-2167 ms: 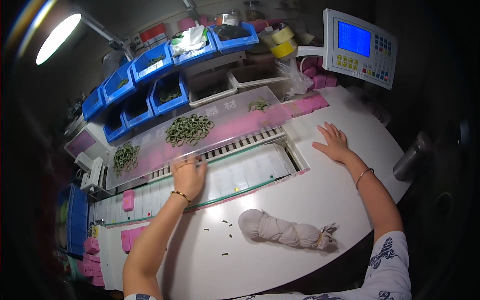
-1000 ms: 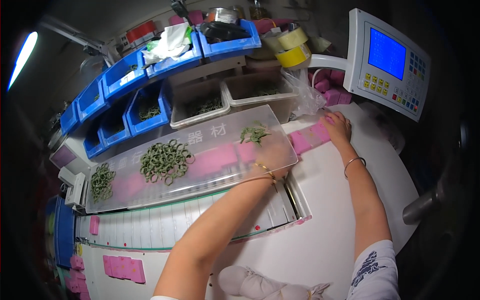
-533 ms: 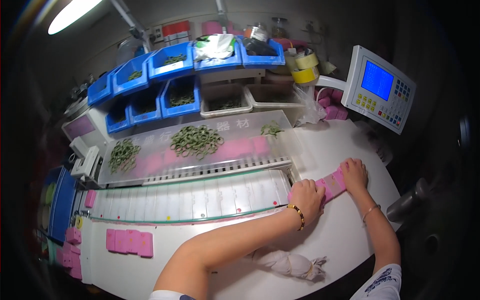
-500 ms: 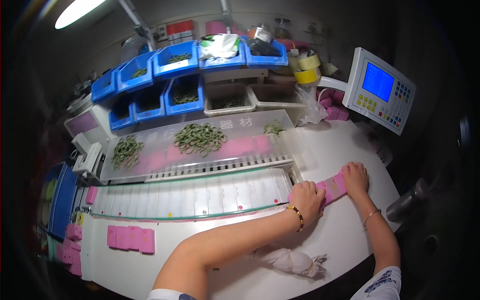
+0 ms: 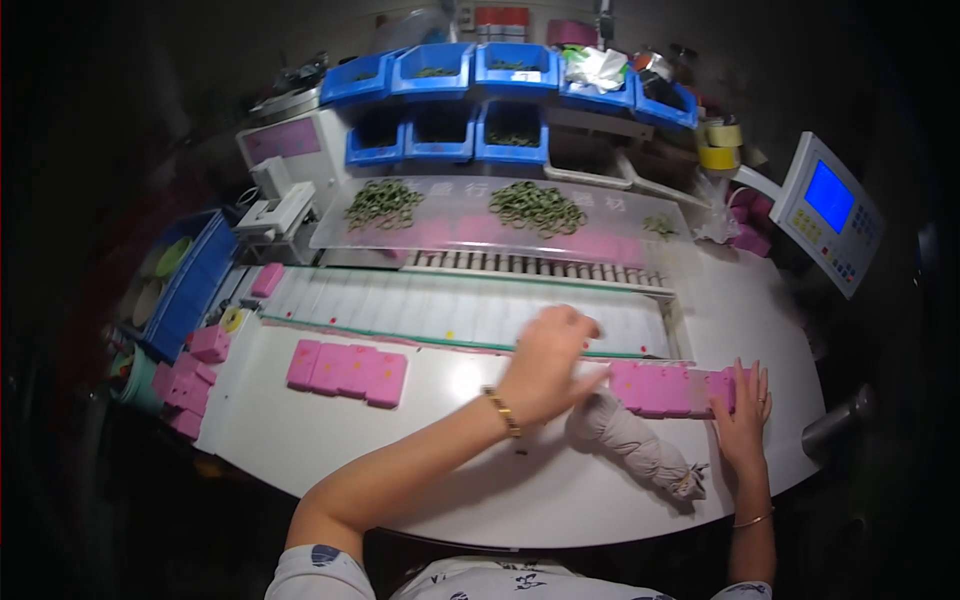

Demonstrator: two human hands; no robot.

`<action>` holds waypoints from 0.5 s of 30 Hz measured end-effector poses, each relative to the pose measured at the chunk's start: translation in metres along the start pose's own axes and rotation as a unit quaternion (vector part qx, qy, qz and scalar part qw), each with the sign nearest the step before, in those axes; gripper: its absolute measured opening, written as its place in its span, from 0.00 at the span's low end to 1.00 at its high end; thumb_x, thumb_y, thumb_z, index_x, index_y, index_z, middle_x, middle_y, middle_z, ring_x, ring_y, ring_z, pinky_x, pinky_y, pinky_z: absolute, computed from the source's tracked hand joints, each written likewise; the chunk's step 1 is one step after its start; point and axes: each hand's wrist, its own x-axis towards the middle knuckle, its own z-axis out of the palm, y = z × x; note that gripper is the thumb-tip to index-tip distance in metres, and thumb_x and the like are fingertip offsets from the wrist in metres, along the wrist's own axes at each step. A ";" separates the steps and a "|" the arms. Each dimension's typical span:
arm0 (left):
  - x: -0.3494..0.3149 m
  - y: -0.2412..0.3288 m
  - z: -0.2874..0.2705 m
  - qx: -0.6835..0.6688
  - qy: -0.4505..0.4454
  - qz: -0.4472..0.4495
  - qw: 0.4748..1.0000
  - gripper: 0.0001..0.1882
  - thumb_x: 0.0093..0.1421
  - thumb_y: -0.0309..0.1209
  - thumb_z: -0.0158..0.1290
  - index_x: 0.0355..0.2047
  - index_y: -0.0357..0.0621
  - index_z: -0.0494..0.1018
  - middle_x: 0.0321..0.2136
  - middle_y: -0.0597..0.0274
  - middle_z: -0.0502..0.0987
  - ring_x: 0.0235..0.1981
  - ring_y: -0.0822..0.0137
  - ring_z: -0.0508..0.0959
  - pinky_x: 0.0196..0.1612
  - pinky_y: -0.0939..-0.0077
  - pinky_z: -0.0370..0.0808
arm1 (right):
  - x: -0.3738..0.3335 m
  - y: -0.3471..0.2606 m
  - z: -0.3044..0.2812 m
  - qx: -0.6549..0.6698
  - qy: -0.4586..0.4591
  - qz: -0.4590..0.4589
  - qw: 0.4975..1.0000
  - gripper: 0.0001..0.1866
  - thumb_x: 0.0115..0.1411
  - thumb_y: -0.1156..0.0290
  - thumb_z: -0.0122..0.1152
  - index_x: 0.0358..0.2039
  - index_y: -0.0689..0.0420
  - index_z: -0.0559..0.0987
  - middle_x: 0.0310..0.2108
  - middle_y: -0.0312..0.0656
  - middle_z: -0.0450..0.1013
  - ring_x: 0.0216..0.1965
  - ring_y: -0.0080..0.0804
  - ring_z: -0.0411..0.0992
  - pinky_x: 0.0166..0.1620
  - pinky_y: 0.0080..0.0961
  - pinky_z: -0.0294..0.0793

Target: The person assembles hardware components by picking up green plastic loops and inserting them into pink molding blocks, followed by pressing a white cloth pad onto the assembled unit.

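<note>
Pink blocks (image 5: 185,388) are heaped at the far left, and one lone pink block (image 5: 267,280) is set at the left end of the white track (image 5: 430,310). Nearer, a short pink row (image 5: 345,372) is laid on the worktop (image 5: 290,440). Next, the left hand (image 5: 548,365) is held just left of the long pink row (image 5: 655,388); its grip is loose, with bent fingers and nothing seen in it. Whether its thumb is touching the row is not clear. A grey cloth bundle (image 5: 640,447) is laid just in front of the long pink row, so it should not be bumped. That row is set on the worktop by the track's right end. Its own right end is covered by the right hand (image 5: 742,425); whether that grip is pinched or only rested there is not clear. Both ends are best steadied with soft, even pushes, so that nothing is popped out or turned.
</note>
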 end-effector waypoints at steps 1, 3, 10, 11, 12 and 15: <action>-0.012 -0.012 -0.017 0.030 0.037 -0.012 0.999 0.18 0.49 0.37 0.63 0.36 0.43 0.71 0.36 0.52 0.71 0.41 0.52 0.71 0.45 0.60 0.67 | -0.006 -0.004 -0.007 0.047 0.024 -0.017 0.998 0.33 0.61 0.61 0.55 0.65 0.55 0.59 0.67 0.56 0.47 0.69 0.52 0.41 0.66 0.50 0.42; -0.044 -0.032 -0.056 0.145 0.066 -0.097 0.982 0.18 0.50 0.39 0.63 0.31 0.42 0.69 0.34 0.52 0.71 0.40 0.52 0.70 0.44 0.60 0.67 | -0.015 -0.020 -0.021 0.102 0.046 -0.040 0.993 0.32 0.60 0.64 0.56 0.64 0.56 0.61 0.67 0.56 0.49 0.69 0.52 0.43 0.67 0.46 0.43; -0.137 -0.024 -0.100 0.389 0.041 -0.254 0.884 0.21 0.49 0.42 0.65 0.32 0.40 0.69 0.36 0.53 0.68 0.40 0.53 0.67 0.45 0.61 0.66 | -0.064 -0.119 -0.048 0.236 0.089 -0.228 0.940 0.35 0.54 0.67 0.64 0.61 0.60 0.64 0.63 0.58 0.55 0.66 0.52 0.52 0.64 0.51 0.48; -0.138 -0.014 -0.092 0.402 0.045 -0.218 0.888 0.21 0.49 0.41 0.65 0.32 0.40 0.69 0.35 0.54 0.68 0.39 0.53 0.68 0.44 0.61 0.67 | -0.073 -0.130 -0.047 0.220 0.101 -0.265 0.933 0.37 0.52 0.66 0.66 0.61 0.59 0.64 0.63 0.58 0.56 0.65 0.51 0.54 0.64 0.51 0.49; -0.141 -0.006 -0.086 0.399 0.041 -0.218 0.890 0.21 0.49 0.41 0.65 0.32 0.40 0.69 0.35 0.54 0.68 0.39 0.53 0.68 0.44 0.61 0.67 | -0.078 -0.145 -0.047 0.244 0.083 -0.300 0.919 0.36 0.51 0.66 0.67 0.60 0.58 0.65 0.62 0.58 0.57 0.63 0.51 0.56 0.63 0.50 0.50; -0.147 0.013 -0.073 0.192 -0.039 -0.267 0.944 0.24 0.48 0.38 0.65 0.39 0.39 0.69 0.34 0.55 0.71 0.33 0.57 0.73 0.39 0.66 0.72 | -0.089 -0.185 -0.040 0.312 0.020 -0.366 0.877 0.34 0.50 0.65 0.69 0.57 0.58 0.68 0.59 0.56 0.60 0.58 0.50 0.63 0.60 0.47 0.56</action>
